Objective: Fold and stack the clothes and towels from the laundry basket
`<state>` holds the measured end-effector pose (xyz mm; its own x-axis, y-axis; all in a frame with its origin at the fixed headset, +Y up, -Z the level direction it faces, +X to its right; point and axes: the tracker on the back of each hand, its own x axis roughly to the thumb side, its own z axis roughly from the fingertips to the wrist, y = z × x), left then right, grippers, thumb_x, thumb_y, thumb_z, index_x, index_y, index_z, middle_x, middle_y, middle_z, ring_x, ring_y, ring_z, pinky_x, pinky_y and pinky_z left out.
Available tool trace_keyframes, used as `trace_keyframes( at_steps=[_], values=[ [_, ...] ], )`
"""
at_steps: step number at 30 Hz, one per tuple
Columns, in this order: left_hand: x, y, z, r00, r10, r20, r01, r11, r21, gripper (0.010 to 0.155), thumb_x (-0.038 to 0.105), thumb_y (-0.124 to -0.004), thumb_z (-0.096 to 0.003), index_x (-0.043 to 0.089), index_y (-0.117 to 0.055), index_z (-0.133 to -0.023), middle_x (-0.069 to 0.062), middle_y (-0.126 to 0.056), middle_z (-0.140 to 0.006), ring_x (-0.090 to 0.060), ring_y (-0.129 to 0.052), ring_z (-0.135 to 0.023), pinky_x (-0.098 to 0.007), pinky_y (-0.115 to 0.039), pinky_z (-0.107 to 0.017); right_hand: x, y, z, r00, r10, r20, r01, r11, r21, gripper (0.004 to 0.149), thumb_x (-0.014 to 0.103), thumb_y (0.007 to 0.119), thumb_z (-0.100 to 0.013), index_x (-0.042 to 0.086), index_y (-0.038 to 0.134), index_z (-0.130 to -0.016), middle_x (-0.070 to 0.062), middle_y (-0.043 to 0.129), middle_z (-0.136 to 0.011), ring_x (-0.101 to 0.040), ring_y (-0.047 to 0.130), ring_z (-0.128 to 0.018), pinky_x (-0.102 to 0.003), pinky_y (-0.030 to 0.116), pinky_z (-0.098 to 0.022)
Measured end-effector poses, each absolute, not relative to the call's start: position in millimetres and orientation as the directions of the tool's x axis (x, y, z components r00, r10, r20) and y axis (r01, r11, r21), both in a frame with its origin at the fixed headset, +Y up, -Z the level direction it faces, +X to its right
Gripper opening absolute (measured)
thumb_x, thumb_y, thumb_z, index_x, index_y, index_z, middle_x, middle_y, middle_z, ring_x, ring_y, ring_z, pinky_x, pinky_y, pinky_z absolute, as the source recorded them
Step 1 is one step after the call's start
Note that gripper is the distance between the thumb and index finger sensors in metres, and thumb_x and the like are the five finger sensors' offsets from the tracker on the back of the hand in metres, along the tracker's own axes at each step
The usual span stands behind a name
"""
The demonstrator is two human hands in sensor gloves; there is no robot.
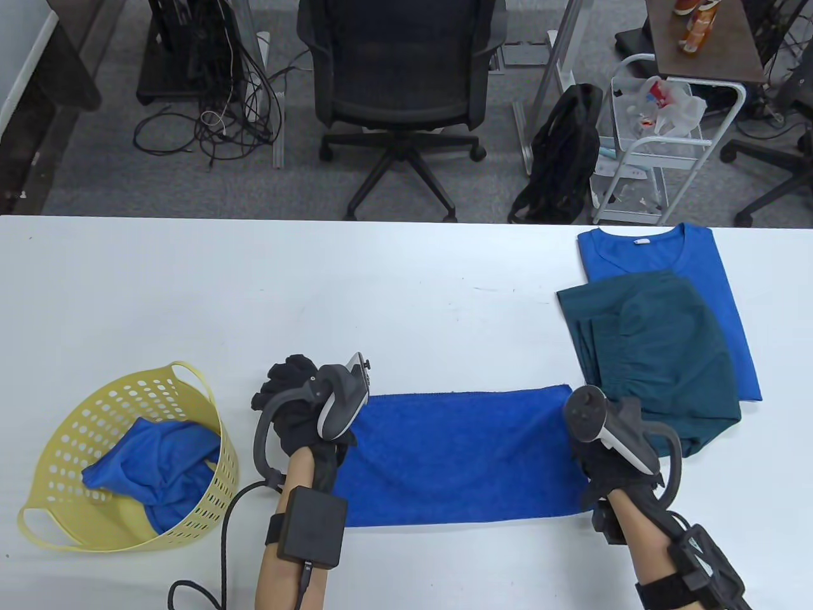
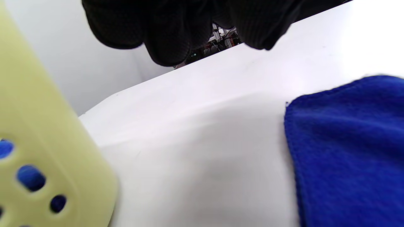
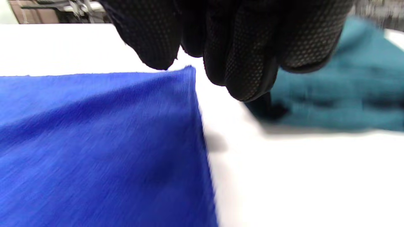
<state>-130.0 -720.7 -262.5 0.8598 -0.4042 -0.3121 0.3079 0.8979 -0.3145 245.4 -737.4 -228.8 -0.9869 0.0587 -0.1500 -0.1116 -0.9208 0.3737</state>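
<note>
A blue towel lies flat as a long folded strip near the table's front. My left hand hovers just past its left end, its fingers loosely curled and holding nothing. My right hand is at the towel's right end, its fingers hanging above the far right corner with nothing in them. A yellow laundry basket at the left holds a crumpled blue garment. At the right, a folded teal garment lies on a folded blue shirt.
The white table ends at its far edge, beyond which stand an office chair, a black backpack and a white cart. A black cable trails from my left forearm near the front edge.
</note>
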Motion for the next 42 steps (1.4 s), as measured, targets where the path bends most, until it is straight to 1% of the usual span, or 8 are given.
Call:
trace_keyframes(
  at_steps=[7, 13, 16, 21, 27, 30, 34, 42],
  values=[
    [-113.2, -724.1, -222.2, 0.959, -0.219, -0.180, 0.185, 0.965, -0.188, 0.073, 0.046, -0.075, -0.0599, 0.017, -0.050, -0.122, -0.018, -0.069, -0.119, -0.036, -0.088, -0.097, -0.056, -0.075, -0.069, 246.6, -766.6, -217.6, -0.952, 0.018, -0.306, -0.124, -0.936, 0.330, 0.084, 0.033, 0.091, -0.053, -0.016, 0.053, -0.110, -0.029, 0.078, -0.094, -0.037, 0.091, -0.071, -0.058, 0.079, -0.053],
    [-107.8, -733.3, -182.0, 0.968, -0.235, -0.090, 0.228, 0.970, -0.084, 0.074, 0.051, -0.074, -0.0590, 0.017, -0.052, -0.121, -0.017, -0.071, -0.118, -0.035, -0.089, -0.096, -0.056, -0.076, -0.069, 247.2, -778.7, -213.3, -0.881, 0.099, -0.463, -0.267, -0.912, 0.313, 0.078, 0.029, 0.093, -0.052, -0.016, 0.058, -0.104, -0.011, 0.083, -0.074, -0.017, 0.090, -0.048, -0.049, 0.081, -0.049],
    [-114.6, -732.4, -172.8, 0.977, -0.195, -0.085, 0.191, 0.980, -0.050, 0.074, 0.052, -0.073, -0.0586, 0.016, -0.053, -0.120, -0.017, -0.071, -0.117, -0.035, -0.088, -0.096, -0.056, -0.076, -0.069, 246.3, -781.6, -209.6, -0.875, 0.139, -0.464, -0.283, -0.924, 0.256, 0.051, 0.024, 0.090, -0.055, 0.000, 0.070, -0.095, -0.007, 0.084, -0.065, -0.020, 0.087, -0.047, -0.056, 0.076, -0.052],
    [-124.5, -737.2, -171.4, 0.992, -0.110, -0.064, 0.106, 0.993, -0.058, 0.074, 0.054, -0.072, -0.0582, 0.017, -0.054, -0.120, -0.018, -0.070, -0.118, -0.037, -0.087, -0.097, -0.058, -0.075, -0.069, 262.7, -771.9, -203.5, -0.828, 0.400, -0.392, -0.525, -0.799, 0.293, 0.039, 0.022, 0.080, -0.061, 0.003, 0.069, -0.093, -0.033, 0.057, -0.102, -0.052, 0.071, -0.079, -0.075, 0.054, -0.063],
    [-128.2, -738.6, -172.3, 0.994, -0.097, -0.050, 0.094, 0.994, -0.053, 0.073, 0.055, -0.071, -0.0579, 0.019, -0.054, -0.119, -0.017, -0.070, -0.118, -0.037, -0.086, -0.098, -0.059, -0.074, -0.070, 299.5, -779.6, -201.8, -0.511, 0.789, -0.342, -0.852, -0.414, 0.320, 0.061, 0.025, 0.077, -0.063, -0.001, 0.045, -0.108, -0.039, 0.056, -0.108, -0.039, 0.092, -0.071, -0.055, 0.082, -0.052],
    [-127.7, -737.3, -171.9, 0.994, -0.098, -0.043, 0.096, 0.994, -0.054, 0.073, 0.055, -0.071, -0.0579, 0.019, -0.054, -0.120, -0.017, -0.069, -0.119, -0.037, -0.086, -0.098, -0.059, -0.073, -0.070, 308.5, -788.6, -204.6, -0.354, 0.875, -0.331, -0.896, -0.215, 0.389, 0.078, 0.027, 0.077, -0.065, 0.019, 0.020, -0.117, -0.042, 0.044, -0.112, -0.035, 0.094, -0.067, -0.051, 0.084, -0.049],
    [-127.1, -737.9, -171.5, 0.994, -0.103, -0.029, 0.101, 0.993, -0.054, 0.072, 0.055, -0.071, -0.0580, 0.022, -0.054, -0.119, -0.017, -0.069, -0.119, -0.037, -0.086, -0.098, -0.059, -0.073, -0.070, 310.1, -797.1, -207.7, -0.324, 0.895, -0.307, -0.887, -0.174, 0.427, 0.075, 0.024, 0.076, -0.065, 0.036, 0.023, -0.116, -0.038, 0.037, -0.115, -0.031, 0.094, -0.064, -0.047, 0.085, -0.048],
    [-128.6, -739.8, -171.0, 0.994, -0.111, -0.019, 0.109, 0.992, -0.070, 0.073, 0.055, -0.071, -0.0577, 0.020, -0.053, -0.120, -0.017, -0.069, -0.119, -0.036, -0.086, -0.098, -0.059, -0.074, -0.070, 303.5, -797.5, -209.3, -0.489, 0.839, -0.238, -0.834, -0.370, 0.411, 0.073, 0.020, 0.082, -0.059, 0.013, 0.041, -0.119, -0.022, 0.028, -0.119, -0.025, 0.093, -0.058, -0.041, 0.084, -0.045]
  ],
)
